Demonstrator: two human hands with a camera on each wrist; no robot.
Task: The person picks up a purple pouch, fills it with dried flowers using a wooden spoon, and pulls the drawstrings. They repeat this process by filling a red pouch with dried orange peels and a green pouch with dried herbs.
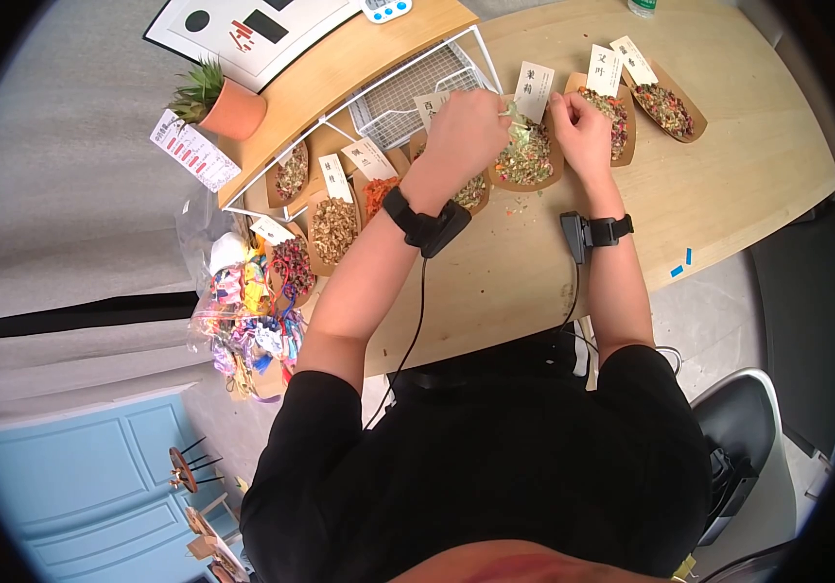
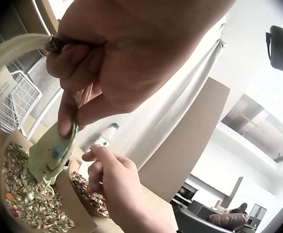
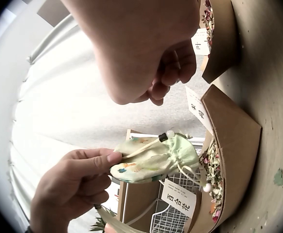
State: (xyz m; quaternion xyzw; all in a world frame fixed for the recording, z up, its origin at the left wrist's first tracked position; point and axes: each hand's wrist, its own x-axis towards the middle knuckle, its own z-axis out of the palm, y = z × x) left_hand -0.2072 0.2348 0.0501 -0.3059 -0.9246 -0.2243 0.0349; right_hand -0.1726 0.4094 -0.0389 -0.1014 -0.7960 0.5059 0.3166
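My left hand (image 1: pixel 466 131) pinches a pale green drawstring pouch (image 3: pixel 151 160) between thumb and finger. White cords with a dark bead and white beads hang from it. The pouch is over a boat-shaped paper tray (image 3: pixel 238 138) of chopped dried herbs (image 1: pixel 526 165). Curled fingers of the same hand also hold a curved, pale, slender thing (image 2: pixel 17 48), whose full shape is hidden. To the right, over the edge of another paper tray (image 2: pixel 85 213), hovers my right hand (image 1: pixel 583 136). Its fingers are loosely curled with nothing between them.
More labelled paper trays hold dried plants, including orange shreds (image 1: pixel 377 194) and brown pieces (image 1: pixel 334 231). A white wire basket (image 1: pixel 408 102) stands behind, near a wooden shelf (image 1: pixel 340 73) with a potted plant (image 1: pixel 233 112). Colourful bagged items (image 1: pixel 252 321) lie at left.
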